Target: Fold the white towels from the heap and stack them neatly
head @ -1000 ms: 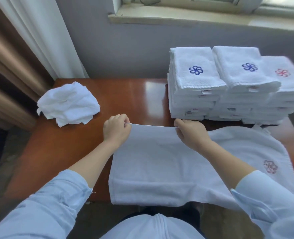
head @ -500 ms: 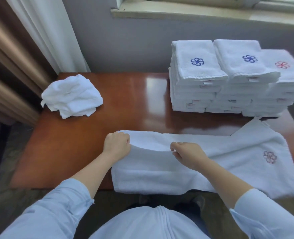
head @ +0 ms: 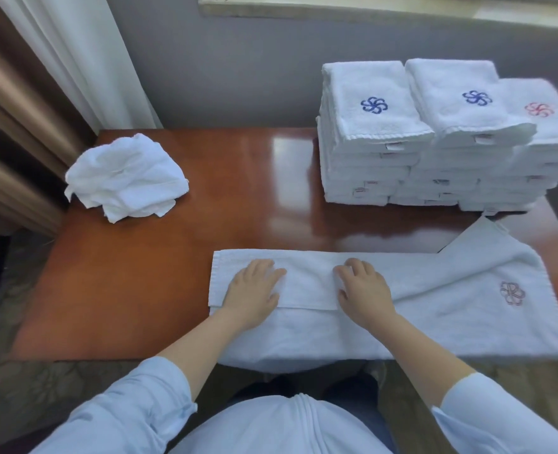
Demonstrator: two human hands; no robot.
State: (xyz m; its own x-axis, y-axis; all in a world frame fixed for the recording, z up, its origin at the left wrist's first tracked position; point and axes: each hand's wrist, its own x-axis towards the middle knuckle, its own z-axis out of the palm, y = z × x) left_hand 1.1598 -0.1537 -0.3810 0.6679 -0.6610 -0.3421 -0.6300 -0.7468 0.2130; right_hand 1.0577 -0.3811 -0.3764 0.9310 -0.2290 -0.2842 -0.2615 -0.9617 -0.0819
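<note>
Grip released, left hand [head: 253,290] and right hand [head: 364,291] now press flat on the towel [head: 435,309] at the surface's [head: 133,290] near edge, first fold laid.

Far edge of the towel [head: 435,309] was pinched and held up 1.0 s ago, then drawn toward the near side. Now it lies down as a folded flap over the towel's left part. Left hand [head: 254,290] and right hand [head: 364,291] no longer pinch; both rest palm-down on the flap
</note>
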